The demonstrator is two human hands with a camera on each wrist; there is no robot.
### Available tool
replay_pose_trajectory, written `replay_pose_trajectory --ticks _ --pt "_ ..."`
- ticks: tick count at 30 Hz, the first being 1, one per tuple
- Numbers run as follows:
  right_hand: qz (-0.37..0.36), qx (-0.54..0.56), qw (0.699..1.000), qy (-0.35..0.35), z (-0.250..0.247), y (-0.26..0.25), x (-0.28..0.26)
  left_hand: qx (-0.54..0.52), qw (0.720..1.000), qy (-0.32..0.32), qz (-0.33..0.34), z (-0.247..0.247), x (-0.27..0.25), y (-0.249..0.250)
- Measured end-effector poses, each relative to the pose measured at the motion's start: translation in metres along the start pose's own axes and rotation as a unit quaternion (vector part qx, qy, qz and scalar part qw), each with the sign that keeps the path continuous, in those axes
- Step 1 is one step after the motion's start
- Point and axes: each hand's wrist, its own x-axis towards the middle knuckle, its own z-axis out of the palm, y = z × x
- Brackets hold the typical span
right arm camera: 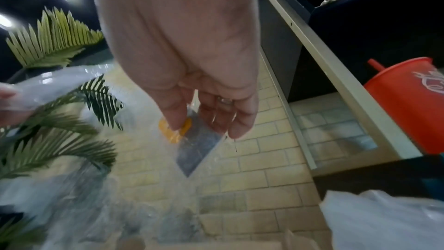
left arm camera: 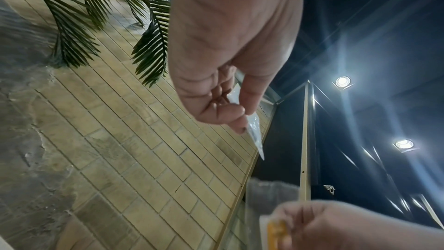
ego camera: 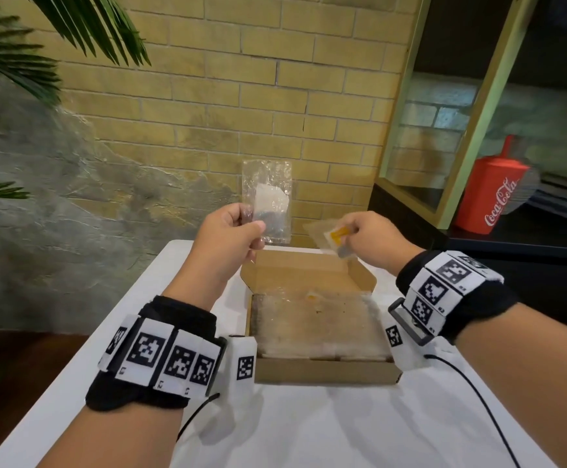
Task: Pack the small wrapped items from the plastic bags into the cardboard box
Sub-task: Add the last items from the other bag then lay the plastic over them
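An open cardboard box [ego camera: 322, 369] sits on the white table [ego camera: 309, 427], filled with a layer of clear-wrapped items [ego camera: 315, 322]. My left hand [ego camera: 231, 228] is raised above the box's far left corner and pinches the lower left edge of an upright clear plastic bag [ego camera: 268, 197]; that bag shows edge-on [left arm camera: 253, 130] in the left wrist view. My right hand [ego camera: 366, 234] hovers over the far right corner, pinching a small wrapped item [ego camera: 337, 238] with an orange patch and grey part, seen as the wrapped item [right arm camera: 194, 145] under the fingers [right arm camera: 173, 119].
A yellow brick wall [ego camera: 241, 96] rises just behind the table. A red Coca-Cola cup [ego camera: 494, 194] stands on a dark shelf at the right, beside a framed glass cabinet [ego camera: 444, 130]. Palm fronds [ego camera: 22, 62] hang at the left. A white bag [right arm camera: 384, 221] lies low right.
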Motion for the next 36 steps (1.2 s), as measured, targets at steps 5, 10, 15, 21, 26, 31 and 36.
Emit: replay_pose_trajectory --ticks 5,10,15,21,26,31,36 --pt "-0.016 -0.172 0.968 -0.182 0.02 0.004 -0.005 0.026 0.999 -0.029 -0.009 0.001 -0.001 -0.001" --pt "-0.045 -0.253 0.945 -0.204 0.029 -0.002 -0.002 0.04 0.998 -0.041 -0.005 0.002 -0.002 -0.001" --pt "-0.079 -0.21 0.968 -0.115 0.01 -0.012 0.006 0.048 0.998 -0.039 0.009 -0.001 -0.004 0.001" --pt "-0.088 -0.31 0.919 -0.227 0.024 -0.008 0.002 0.053 0.998 -0.033 0.005 0.001 -0.002 0.0" --pt "-0.033 -0.224 0.939 -0.258 0.028 -0.006 -0.003 0.052 0.998 -0.039 0.006 0.003 -0.004 0.001" --pt "-0.021 -0.226 0.91 -0.347 0.031 0.004 -0.019 0.055 0.997 -0.045 0.009 0.002 -0.003 0.0" --pt "-0.025 -0.22 0.911 -0.348 0.05 0.013 -0.038 0.072 0.996 -0.048 0.009 0.003 -0.003 -0.002"
